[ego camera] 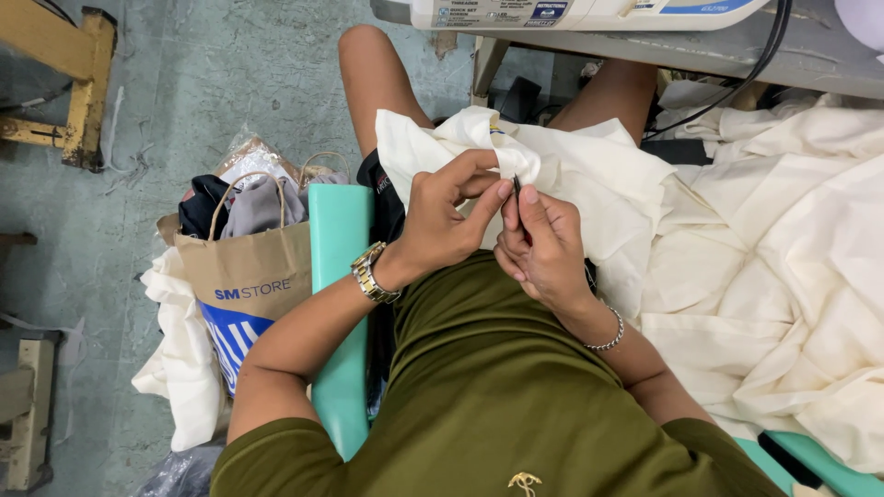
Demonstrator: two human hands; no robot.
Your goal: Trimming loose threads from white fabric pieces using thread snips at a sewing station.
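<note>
Seen from the head camera, a cream cloth [589, 184] lies over the lap of a seated person in an olive shirt [497, 387], and everything else is placed here against that cloth. The left hand [447, 216] comes in from the cloth's left, a metal watch [373, 273] on its wrist; its fingers [479, 175] are closed in a pinch on a folded edge of the cloth near its top middle. The right hand [543, 244] sits just below and right of that pinch, a chain bracelet [608, 333] at its wrist; its fingers [527, 207] are curled shut around a small dark tool [517, 187], of which only a thin tip shows against the cloth, too small to tell its kind. The two hands touch or nearly touch at the fingertips. To the right of the cloth a larger heap of cream fabric [792, 276] spreads over a teal seat [829, 465]. To the left of the cloth a teal bench edge [339, 276] runs downward, and beyond it a brown paper bag [249, 276] holds folded clothes, standing on the grey floor [184, 92]. Above the cloth, a white sewing machine [571, 13] rests on a worktop [737, 57].
</note>
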